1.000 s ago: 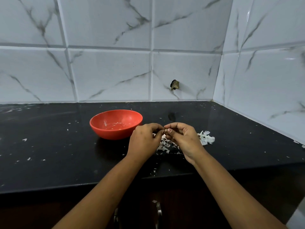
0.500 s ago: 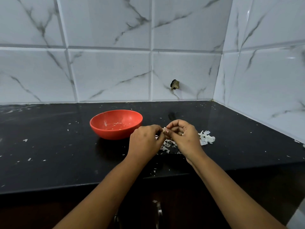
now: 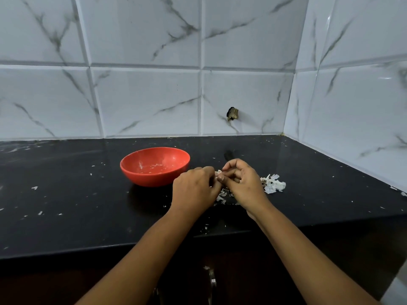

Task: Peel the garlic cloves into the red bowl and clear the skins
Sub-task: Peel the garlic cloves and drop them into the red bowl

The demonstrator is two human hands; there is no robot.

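The left hand (image 3: 195, 188) and right hand (image 3: 244, 183) meet fingertip to fingertip above the counter (image 3: 66, 205), both with fingers curled. Together they pinch a garlic clove (image 3: 218, 172), of which only a pale sliver shows between the fingertips. Its long axis and which way it points cannot be told. Loose skins (image 3: 221, 198) lie under the hands, and a larger pile of skins (image 3: 273, 183) sits just beyond the right hand's outer side. The red bowl (image 3: 154, 180) stands just past the left hand, on its outer side. Since half a second ago, both hands have stayed almost in place, the right fingers curling slightly closer; the bowl and skins have not shifted.
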